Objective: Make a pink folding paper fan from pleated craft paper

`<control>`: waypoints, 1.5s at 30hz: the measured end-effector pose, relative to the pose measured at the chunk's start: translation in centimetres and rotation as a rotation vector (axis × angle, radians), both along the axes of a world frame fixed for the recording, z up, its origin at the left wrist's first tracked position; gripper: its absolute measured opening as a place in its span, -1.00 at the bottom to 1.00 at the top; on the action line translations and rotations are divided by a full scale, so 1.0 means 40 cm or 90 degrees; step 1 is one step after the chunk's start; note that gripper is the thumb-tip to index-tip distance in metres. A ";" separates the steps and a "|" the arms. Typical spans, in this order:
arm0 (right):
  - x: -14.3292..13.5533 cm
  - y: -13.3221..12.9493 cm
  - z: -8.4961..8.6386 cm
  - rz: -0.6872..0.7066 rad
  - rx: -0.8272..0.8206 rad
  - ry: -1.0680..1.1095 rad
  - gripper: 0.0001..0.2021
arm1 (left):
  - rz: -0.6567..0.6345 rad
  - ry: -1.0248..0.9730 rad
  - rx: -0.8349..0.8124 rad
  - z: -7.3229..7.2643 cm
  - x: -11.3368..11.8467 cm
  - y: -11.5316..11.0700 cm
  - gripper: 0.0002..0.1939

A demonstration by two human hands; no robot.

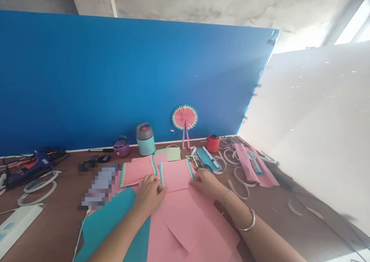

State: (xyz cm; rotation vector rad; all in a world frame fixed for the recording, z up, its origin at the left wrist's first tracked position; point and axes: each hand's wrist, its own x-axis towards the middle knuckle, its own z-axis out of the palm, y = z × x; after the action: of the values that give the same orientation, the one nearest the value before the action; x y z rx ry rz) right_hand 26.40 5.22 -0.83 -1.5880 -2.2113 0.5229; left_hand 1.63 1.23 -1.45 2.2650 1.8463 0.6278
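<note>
A pink paper panel (pixel 175 174) with blue and yellow striped side edges lies at the middle of the desk. My left hand (pixel 150 190) rests at its lower left corner, fingers bent, thumb near the edge. At its right edge is my right hand (pixel 204 180), fingers curled and pressed together at the striped border. A second striped pink panel (pixel 138 170), with pleats, lies to the left, just beyond my left fingers. Beneath both hands spread large pink sheets (pixel 193 219) and a teal sheet (pixel 111 219).
A round pleated fan (pixel 185 117) leans on the blue board. Around it stand a teal flask (pixel 145 140), purple pot (pixel 121 147) and red container (pixel 213 143). Scissors (pixel 204 167) and a white pen (pixel 211 158) lie right, a glue gun (pixel 36 164) and power strip (pixel 19 227) left.
</note>
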 end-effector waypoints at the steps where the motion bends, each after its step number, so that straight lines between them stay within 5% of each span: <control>1: -0.001 0.000 0.001 0.000 -0.003 -0.007 -0.70 | 0.001 0.002 0.002 -0.001 0.000 0.001 -0.73; 12: -0.009 -0.005 0.020 -0.028 -0.020 -0.072 -0.73 | -0.005 0.031 0.015 -0.003 -0.001 0.000 -0.73; 17: -0.011 -0.012 0.034 -0.012 -0.005 -0.118 -0.76 | -0.010 0.043 0.054 0.005 0.004 -0.009 -0.96; 19: -0.016 -0.019 0.038 0.005 0.045 -0.144 -0.84 | -0.065 0.055 0.097 0.009 0.010 -0.013 -0.81; 23: -0.039 -0.040 0.039 0.137 0.162 -0.228 -0.83 | -0.204 0.115 0.152 0.014 0.027 -0.019 -0.47; 28: -0.059 -0.057 0.042 0.276 0.172 -0.299 -0.77 | -0.247 0.150 0.145 0.017 0.036 -0.022 -0.52; 41: -0.046 -0.070 0.054 0.192 0.154 -0.363 -0.82 | -0.198 0.116 0.053 0.047 -0.013 -0.018 -0.60; 45: -0.045 -0.055 0.038 0.181 0.183 -0.318 -0.85 | -0.093 0.008 0.151 0.038 -0.022 -0.012 -0.62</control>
State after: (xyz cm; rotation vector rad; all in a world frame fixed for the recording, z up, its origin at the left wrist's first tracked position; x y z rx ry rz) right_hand 24.61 3.03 0.69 -1.3645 -2.7475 -0.1462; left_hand 0.75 0.75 0.06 2.5278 1.6692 0.8484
